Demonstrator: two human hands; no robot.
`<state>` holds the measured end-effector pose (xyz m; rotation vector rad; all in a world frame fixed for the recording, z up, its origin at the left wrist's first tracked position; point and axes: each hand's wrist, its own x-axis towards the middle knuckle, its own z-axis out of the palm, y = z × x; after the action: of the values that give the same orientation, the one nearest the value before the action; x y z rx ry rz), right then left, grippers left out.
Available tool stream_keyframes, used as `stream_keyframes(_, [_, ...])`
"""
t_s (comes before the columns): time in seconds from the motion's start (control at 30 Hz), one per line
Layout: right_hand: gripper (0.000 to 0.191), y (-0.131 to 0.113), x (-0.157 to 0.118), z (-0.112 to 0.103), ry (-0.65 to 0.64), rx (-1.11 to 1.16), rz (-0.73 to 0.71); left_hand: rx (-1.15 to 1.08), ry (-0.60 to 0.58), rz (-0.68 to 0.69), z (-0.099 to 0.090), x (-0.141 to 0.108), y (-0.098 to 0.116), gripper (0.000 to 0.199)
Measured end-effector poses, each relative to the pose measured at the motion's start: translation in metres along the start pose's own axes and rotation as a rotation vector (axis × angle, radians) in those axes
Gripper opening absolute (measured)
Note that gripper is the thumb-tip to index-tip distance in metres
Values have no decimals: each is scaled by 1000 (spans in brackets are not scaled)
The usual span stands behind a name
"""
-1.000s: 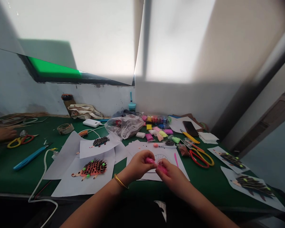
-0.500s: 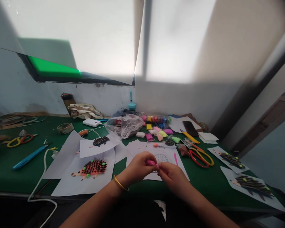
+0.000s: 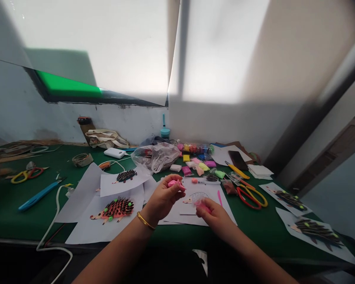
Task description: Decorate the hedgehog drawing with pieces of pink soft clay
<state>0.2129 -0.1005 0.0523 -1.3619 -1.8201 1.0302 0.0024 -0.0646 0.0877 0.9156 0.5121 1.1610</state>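
Observation:
A lump of bright pink modelling clay (image 3: 175, 184) is pinched between the thumb and fingers of my left hand (image 3: 161, 201), raised over the paper. My right hand (image 3: 217, 217) is closed on a clear plastic packet (image 3: 201, 204) with pink clay inside. The hands are apart. Beneath them lies a white sheet (image 3: 171, 215) with a hedgehog drawing (image 3: 192, 199), partly hidden by the right hand and packet. A pink plastic tool (image 3: 219, 198) rests on the sheet's right side. A thin white stick (image 3: 189, 213) lies below the drawing.
Coloured clay packets (image 3: 204, 167) and a crumpled plastic bag (image 3: 156, 157) lie behind the sheet. Red and yellow scissors (image 3: 251, 197) are to the right. Hedgehog pictures (image 3: 118, 209) lie left, others (image 3: 313, 228) far right. A blue cutter (image 3: 38, 196) and white cable (image 3: 57, 201) are left.
My hands, together half a second ago, have separated. The left moved up and left with pink clay; the right now shows the plastic packet. More of the hedgehog drawing is visible.

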Motion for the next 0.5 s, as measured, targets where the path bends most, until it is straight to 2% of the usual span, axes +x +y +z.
stream_keyframes(0.2, [39,5,2,-1,21,98,-57,-128,30,-136,0,0,-15,29])
stream_keyframes(0.33, [41,6,1,-4,22,192,28,-135,48,-117,0,1,-16,25])
stream_keyframes(0.5, [54,3,-1,-6,-4,398,88,-42,-14,-116,0,1,-13,30])
